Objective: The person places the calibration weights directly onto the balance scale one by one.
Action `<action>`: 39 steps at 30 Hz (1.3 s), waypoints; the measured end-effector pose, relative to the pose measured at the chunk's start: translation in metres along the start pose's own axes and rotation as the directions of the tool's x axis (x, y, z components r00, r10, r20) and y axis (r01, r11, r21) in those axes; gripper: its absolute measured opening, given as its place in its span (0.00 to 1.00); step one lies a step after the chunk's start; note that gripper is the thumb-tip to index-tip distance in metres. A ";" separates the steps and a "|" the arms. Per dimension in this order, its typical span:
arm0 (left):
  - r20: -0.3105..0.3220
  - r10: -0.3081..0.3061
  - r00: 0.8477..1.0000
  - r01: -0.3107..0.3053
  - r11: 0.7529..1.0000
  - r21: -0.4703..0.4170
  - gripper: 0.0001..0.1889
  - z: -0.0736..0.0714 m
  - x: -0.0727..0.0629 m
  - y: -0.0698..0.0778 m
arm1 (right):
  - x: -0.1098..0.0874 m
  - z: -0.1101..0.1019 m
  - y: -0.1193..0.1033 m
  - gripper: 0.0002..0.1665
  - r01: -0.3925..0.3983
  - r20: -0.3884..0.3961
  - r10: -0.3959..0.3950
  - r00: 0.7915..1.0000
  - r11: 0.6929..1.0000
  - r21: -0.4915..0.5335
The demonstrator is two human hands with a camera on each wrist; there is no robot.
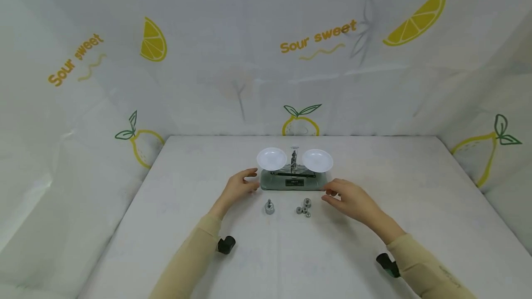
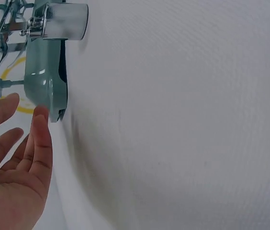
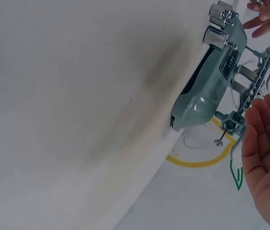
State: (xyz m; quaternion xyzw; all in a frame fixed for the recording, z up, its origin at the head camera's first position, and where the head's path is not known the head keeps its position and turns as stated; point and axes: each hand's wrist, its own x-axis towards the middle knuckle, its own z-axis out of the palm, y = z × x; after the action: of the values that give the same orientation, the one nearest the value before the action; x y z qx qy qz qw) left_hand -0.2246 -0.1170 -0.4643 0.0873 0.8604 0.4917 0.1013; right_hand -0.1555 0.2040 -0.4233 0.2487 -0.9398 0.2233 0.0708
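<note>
A balance scale with a green base (image 1: pixel 270 183) stands at the middle of the table, its two white pans (image 1: pixel 272 159) raised on either side. By the base's left end is my left hand (image 1: pixel 238 188), its fingers spread and loosely bent in the left wrist view, holding nothing. My right hand (image 1: pixel 349 197) is at the right end, fingers extended and slightly curved, likewise without anything in it. Whether the fingertips touch the base I cannot tell. In front of the scale stand one larger metal weight (image 1: pixel 269 207) and a cluster of several smaller metal weights (image 1: pixel 307 203).
The scale and weights rest on a white-covered table (image 1: pixel 199 160). Behind it hangs a white cloth (image 1: pixel 208 91) printed with lemons and lettering. Black wrist devices (image 1: pixel 226 245) sit at both sleeves.
</note>
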 end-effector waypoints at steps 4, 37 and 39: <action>0.004 -0.028 1.000 0.028 0.999 -0.036 0.28 0.004 0.004 -0.002 | 0.002 0.006 -0.002 0.11 -0.002 0.069 0.001 0.998 1.000 0.017; 0.029 -0.070 0.997 0.074 0.987 -0.143 0.26 0.019 0.022 0.001 | 0.026 0.040 0.007 0.14 -0.056 0.259 0.012 0.966 0.985 0.164; 0.026 -0.072 0.997 0.076 0.986 -0.148 0.26 0.018 0.023 0.001 | 0.027 0.041 0.008 0.13 -0.065 0.264 0.016 0.964 0.982 0.180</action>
State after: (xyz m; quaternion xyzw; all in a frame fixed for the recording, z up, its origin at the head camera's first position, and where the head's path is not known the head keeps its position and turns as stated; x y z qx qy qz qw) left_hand -0.2418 -0.0959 -0.4748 0.0526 0.8229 0.5494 0.1347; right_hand -0.1838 0.1797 -0.4562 0.2622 -0.9207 0.2772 -0.0820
